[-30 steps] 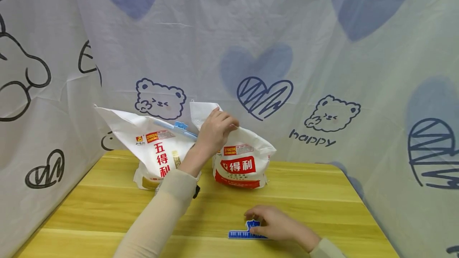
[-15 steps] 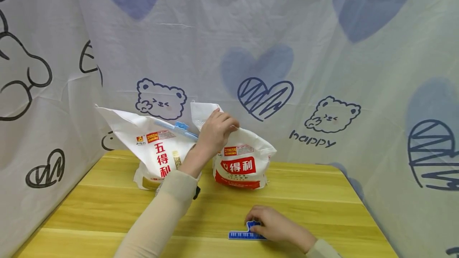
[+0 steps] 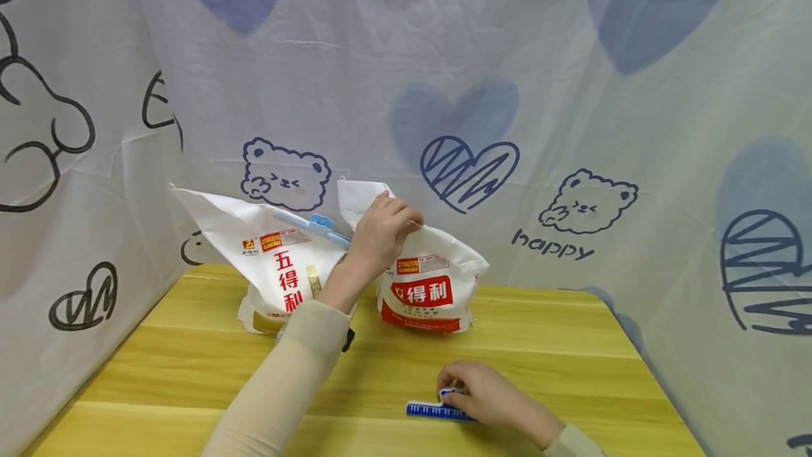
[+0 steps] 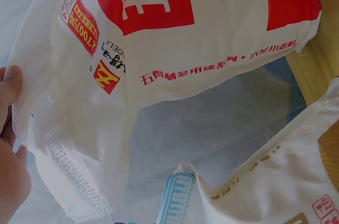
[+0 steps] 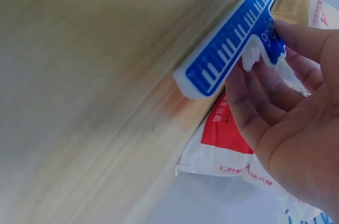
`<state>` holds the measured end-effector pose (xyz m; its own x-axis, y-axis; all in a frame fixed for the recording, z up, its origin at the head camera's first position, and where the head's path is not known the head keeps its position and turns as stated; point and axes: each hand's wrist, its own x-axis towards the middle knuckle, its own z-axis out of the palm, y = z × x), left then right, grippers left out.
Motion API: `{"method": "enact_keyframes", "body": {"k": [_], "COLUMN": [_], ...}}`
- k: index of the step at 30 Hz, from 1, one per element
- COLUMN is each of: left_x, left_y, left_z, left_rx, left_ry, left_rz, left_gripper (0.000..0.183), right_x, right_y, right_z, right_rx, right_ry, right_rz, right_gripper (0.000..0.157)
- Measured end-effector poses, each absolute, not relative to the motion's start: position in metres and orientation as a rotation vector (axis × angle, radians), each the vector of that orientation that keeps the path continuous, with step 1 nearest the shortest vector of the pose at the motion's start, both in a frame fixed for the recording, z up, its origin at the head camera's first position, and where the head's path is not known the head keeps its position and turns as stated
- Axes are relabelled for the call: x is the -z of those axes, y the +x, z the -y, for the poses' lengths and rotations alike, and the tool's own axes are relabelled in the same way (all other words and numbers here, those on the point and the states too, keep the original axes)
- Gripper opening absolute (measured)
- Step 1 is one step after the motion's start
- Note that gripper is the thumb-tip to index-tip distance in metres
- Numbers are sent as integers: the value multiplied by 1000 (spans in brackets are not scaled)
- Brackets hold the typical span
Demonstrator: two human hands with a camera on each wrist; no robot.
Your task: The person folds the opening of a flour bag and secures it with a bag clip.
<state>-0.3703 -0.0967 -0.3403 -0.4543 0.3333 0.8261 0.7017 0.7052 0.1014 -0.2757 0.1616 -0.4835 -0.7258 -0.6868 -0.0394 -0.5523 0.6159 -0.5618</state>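
Note:
My left hand [image 3: 383,228] grips the folded top of a white flour bag [image 3: 440,249] with a red label. In the left wrist view the fingers [image 4: 10,83] hold the bag's edge, and its perforated end hangs loose. Low over the table's front, my right hand [image 3: 485,397] pinches a blue bag clip [image 3: 431,411] patterned with piano keys. The right wrist view shows the thumb on the face of the clip's handle and fingers behind its white back lever. The clip's long bar [image 5: 228,44] points away from the palm.
Left of the held bag stands a second flour bag [image 3: 222,221], with a light blue clip [image 3: 321,223] across its top. Both stand toward the back of the wooden table [image 3: 539,337]. A printed cloth [image 3: 571,111] hangs behind and along the sides.
My right fingers have tightened on the blue clip's handle, and the clip has tipped and risen slightly. The left hand keeps its hold on the bag.

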Motion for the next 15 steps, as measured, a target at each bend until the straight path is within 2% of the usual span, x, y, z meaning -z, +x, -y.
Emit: {"method": "enact_keyframes", "body": {"k": [7, 15], "left_x": [338, 339], "left_y": [-369, -369], "left_z": [96, 96], "left_rx": [549, 545], "left_ry": [-782, -776], "left_rz": [2093, 2099], "left_gripper": [7, 7], "right_x": [479, 468], "right_y": [-274, -265], "right_z": [-164, -165], "right_rx": [740, 779], "right_ry": [-1033, -1026], "right_rz": [-2636, -2684], "right_gripper": [4, 26]}}
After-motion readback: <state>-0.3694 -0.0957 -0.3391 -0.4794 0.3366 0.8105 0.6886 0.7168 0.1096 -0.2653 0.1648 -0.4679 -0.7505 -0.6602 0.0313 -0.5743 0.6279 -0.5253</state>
